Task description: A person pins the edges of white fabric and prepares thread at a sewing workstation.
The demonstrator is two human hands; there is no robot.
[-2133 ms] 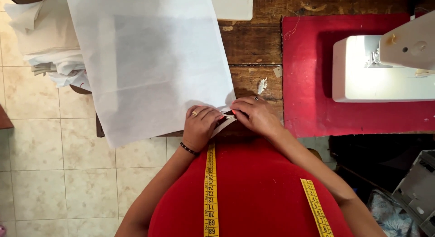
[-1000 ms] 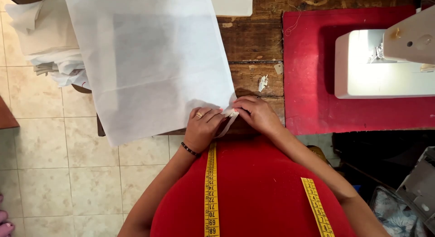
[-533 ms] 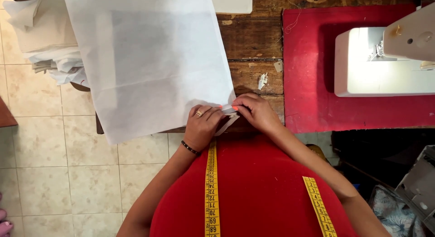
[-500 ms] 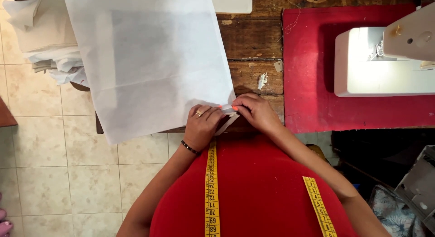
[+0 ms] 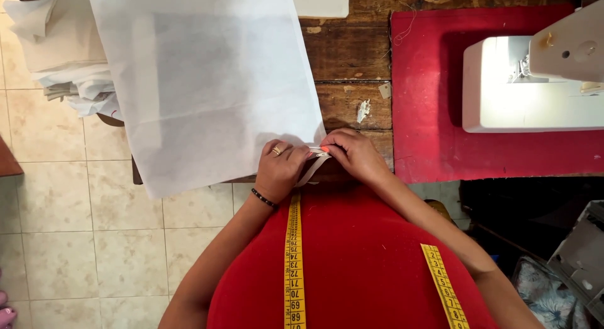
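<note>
A large sheet of white fabric [image 5: 207, 77] lies over the left part of the wooden table [image 5: 349, 49] and hangs past its near edge. At the sheet's near right corner my left hand [image 5: 280, 167] pinches the fabric; it wears a ring and a dark bead bracelet. Right beside it, my right hand [image 5: 352, 154] pinches the same corner, fingertips meeting the left hand's. A narrow white strip [image 5: 309, 168] runs between the two hands and slants down below them. A yellow measuring tape [image 5: 294, 260] hangs down over my red top.
A white sewing machine [image 5: 535, 77] stands on a red mat [image 5: 428, 96] at the right. A pile of white cloth [image 5: 63, 58] sits at the far left. Small white scraps [image 5: 363, 110] lie on the wood. Beige floor tiles [image 5: 69, 241] are below; dark clutter at lower right.
Both hands stay at the fabric's corner with only small finger shifts. The view has drifted slightly, so the sewing machine sits a little further right.
</note>
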